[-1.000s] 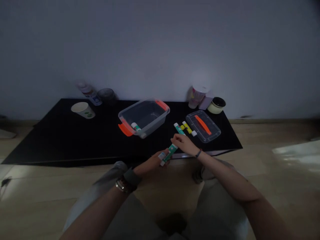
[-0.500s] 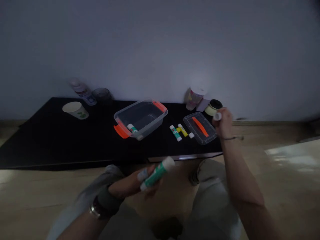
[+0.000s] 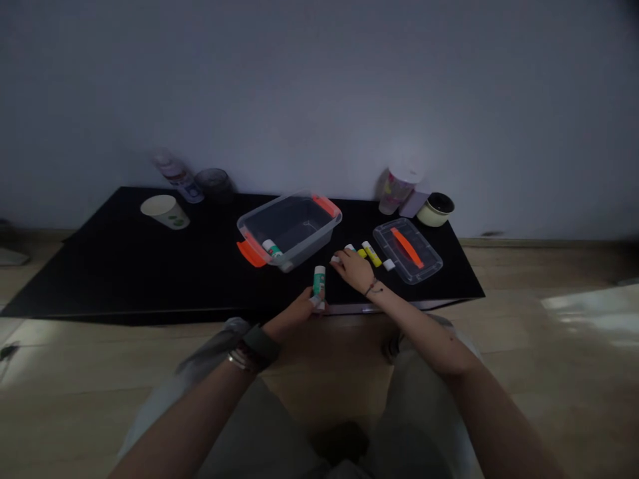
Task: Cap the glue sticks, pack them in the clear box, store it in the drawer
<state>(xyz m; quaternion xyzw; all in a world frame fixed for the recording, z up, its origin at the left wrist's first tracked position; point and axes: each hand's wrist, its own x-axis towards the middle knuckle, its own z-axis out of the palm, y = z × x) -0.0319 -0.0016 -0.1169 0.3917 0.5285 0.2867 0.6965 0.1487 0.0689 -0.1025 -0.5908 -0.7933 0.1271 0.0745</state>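
Observation:
My left hand [image 3: 298, 310] is closed around a green and white glue stick [image 3: 319, 280], tilted close to upright at the table's front edge. My right hand [image 3: 355, 270] reaches over the table with a small white cap [image 3: 336, 259] pinched at its fingertips. Behind those fingers, another green glue stick [image 3: 350, 248] is mostly hidden. Beside it lie a yellow glue stick [image 3: 371, 253] and a loose white cap [image 3: 389, 265]. A clear plastic box [image 3: 313, 240] with orange latches holds one green glue stick [image 3: 272, 249].
The box's clear lid [image 3: 430, 262] with an orange handle lies at the right of the black table [image 3: 150, 279]. A paper cup [image 3: 164, 211], a bottle [image 3: 178, 178] and a dark bowl [image 3: 214, 186] are at the left. A patterned cup [image 3: 396, 191] and a cream jar [image 3: 435, 211] stand behind the lid.
My right hand has moved left from beside the jar to the loose glue sticks, carrying the white cap. My left hand has raised its glue stick forward to the table edge.

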